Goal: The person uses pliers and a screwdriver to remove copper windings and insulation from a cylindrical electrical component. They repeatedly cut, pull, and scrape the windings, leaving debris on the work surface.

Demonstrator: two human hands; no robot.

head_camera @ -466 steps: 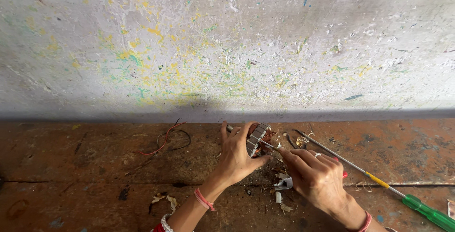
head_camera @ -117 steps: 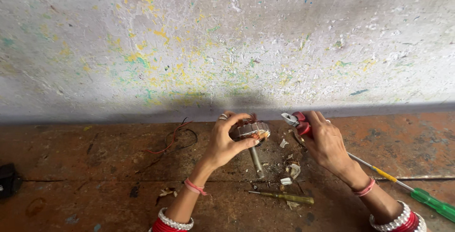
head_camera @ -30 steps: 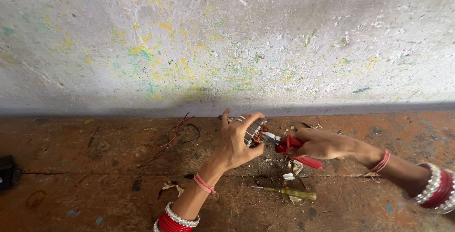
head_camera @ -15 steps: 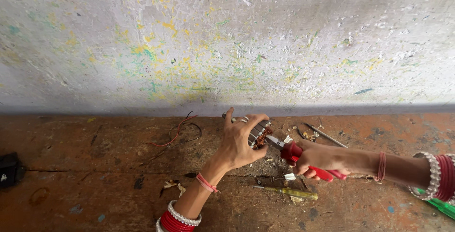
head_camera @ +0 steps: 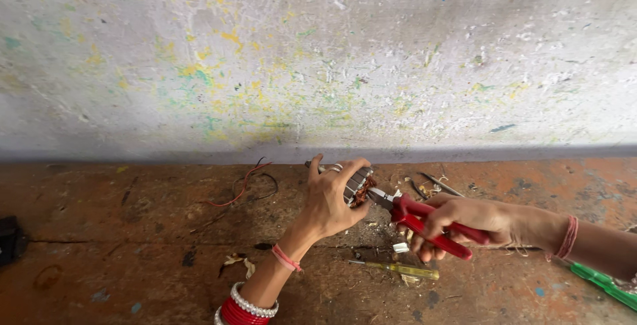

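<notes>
Head view, looking down at a worn reddish-brown floor that meets a paint-flecked pale wall.

Left hand: closed around a small motor armature, a ribbed grey metal cylinder with copper-coloured winding showing at its right end. Fingers curl over the top and the thumb presses from below, so the part is held clear of the floor, in front of the wall's base. The wrist carries a thin pink band, with red and white bangles further down the forearm.

Right hand: wrapped tight around the red handles of a pair of pliers. The metal nose points left and meets the copper end of the armature; whether it bites on a wire cannot be told. A pink thread circles this wrist.

Surroundings: a yellow-handled screwdriver lies on the floor just below the right hand. A green-handled tool lies well to the right, under the right forearm. Loose red and black wires sit to the left of the left hand. Small scraps and metal debris are scattered between the hands and the wall. A dark object sits at the far left edge, not identifiable.
</notes>
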